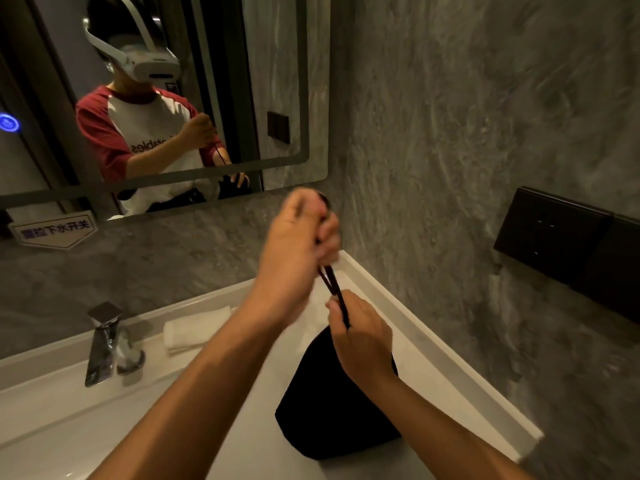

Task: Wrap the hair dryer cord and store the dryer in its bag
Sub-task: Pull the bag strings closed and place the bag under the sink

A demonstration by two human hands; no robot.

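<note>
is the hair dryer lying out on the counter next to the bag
No; only the black bag stands on the white counter, its drawstring pulled up by the left hand, with no dryer beside it.

Single head view, worn at eye height, looking forward and steeply down over a white counter (145,407) in a corner. Close range: both forearms reach in from the bottom edge. Wide-angle, lines bend toward the edges. The mirror (284,98) upper left faces the camera; grey wall (467,116) fills the right. No second view to overlap.
</note>
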